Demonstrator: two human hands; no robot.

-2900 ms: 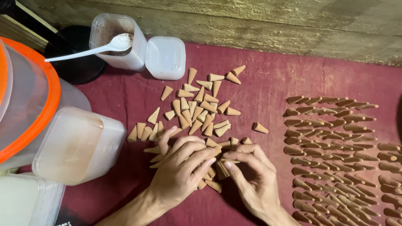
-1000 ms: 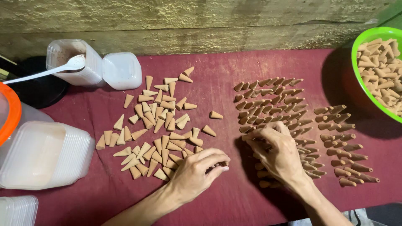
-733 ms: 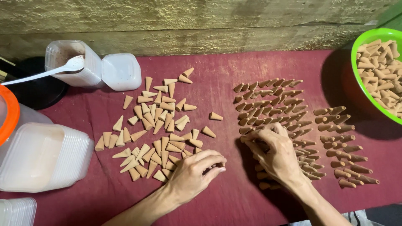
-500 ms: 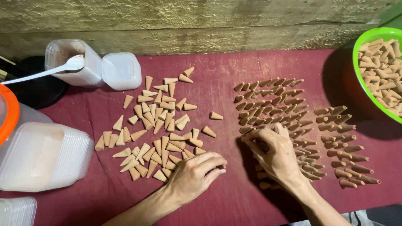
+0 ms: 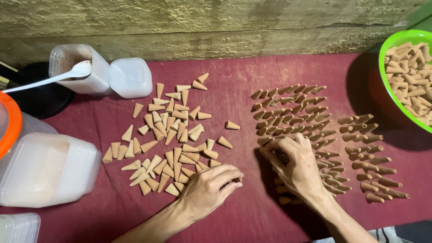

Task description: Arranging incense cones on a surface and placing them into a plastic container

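A loose scatter of tan incense cones [image 5: 173, 130] lies on the dark red cloth [image 5: 243, 216]. My left hand [image 5: 210, 189] rests at the scatter's near edge, fingers curled over a few cones. To the right stand neat rows of upright cones [image 5: 292, 112], with a second block of rows [image 5: 373, 157] beyond. My right hand [image 5: 294, 164] presses down on the near end of the first rows, fingertips on cones there. Whether it grips one is hidden by the fingers.
A green bowl [image 5: 387, 49] heaped with cones sits at the far right. At the back left are a clear tub with a white spoon [image 5: 76, 67] and a lid [image 5: 130, 77]. Stacked plastic containers [image 5: 42, 168] and an orange-rimmed tub [image 5: 11, 121] crowd the left. A rough wall [image 5: 216, 22] runs behind.
The view swung right since the oldest frame, when both hands were together at the scatter. Over the last second my right hand shifts slightly on the rows; my left hand stays put.
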